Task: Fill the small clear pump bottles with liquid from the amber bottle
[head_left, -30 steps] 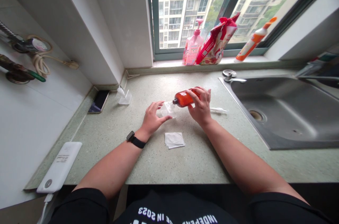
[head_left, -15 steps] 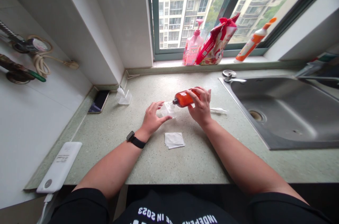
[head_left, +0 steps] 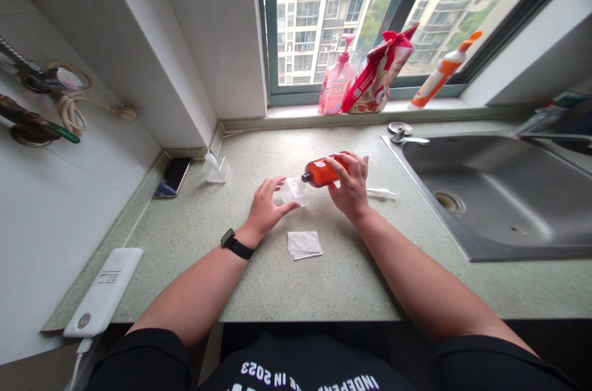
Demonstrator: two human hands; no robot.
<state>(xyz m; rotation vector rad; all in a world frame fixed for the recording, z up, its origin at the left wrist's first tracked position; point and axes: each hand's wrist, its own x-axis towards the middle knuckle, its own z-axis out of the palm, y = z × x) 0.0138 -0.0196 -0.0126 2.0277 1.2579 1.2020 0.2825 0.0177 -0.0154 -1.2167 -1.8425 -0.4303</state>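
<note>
My right hand (head_left: 351, 184) is wrapped round an orange-red bottle (head_left: 320, 172), tilted nearly flat with its uncapped dark neck to the left. That neck is at the mouth of a clear plastic container (head_left: 292, 192). My left hand (head_left: 268, 203) has its thumb and fingers curved round this container from the left. Whether liquid is flowing is too small to tell. In front of the hands lies a small stack of folded white tissues (head_left: 304, 244). Beyond the right hand, a whitish pump top with a tube (head_left: 383, 193) rests on the counter.
A clear piece with a white nozzle (head_left: 216, 170) stands at the back left beside a phone (head_left: 172, 177). A white power bank (head_left: 104, 292) lies at the left edge. The steel sink (head_left: 499, 218) is on the right. A pink pump bottle (head_left: 337, 86) stands on the sill.
</note>
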